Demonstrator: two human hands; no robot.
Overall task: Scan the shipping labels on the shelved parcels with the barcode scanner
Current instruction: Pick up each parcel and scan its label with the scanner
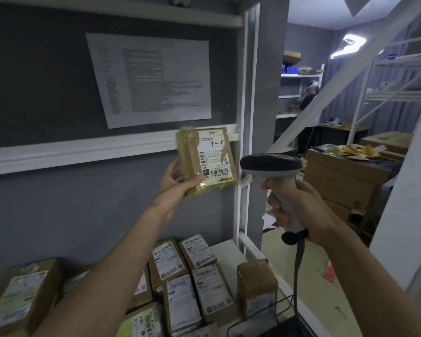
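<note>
My left hand [178, 181] holds up a small taped cardboard parcel [206, 159] in front of the middle shelf rail, its white shipping label [213, 158] facing me upside down. The thumb lies over the parcel's lower left corner. My right hand [299, 210] grips the handle of a grey and black barcode scanner [272, 166], whose head sits just right of the parcel, pointing left. The scanner's black cable [298, 276] hangs down from the handle.
Several labelled cardboard parcels [197, 283] lie on the lower shelf [225, 251]. A printed sheet [153, 79] is stuck to the grey back wall. A white shelf upright [244, 117] stands behind the parcel. Stacked cartons [345, 176], more racks and another person [308, 98] are at the right.
</note>
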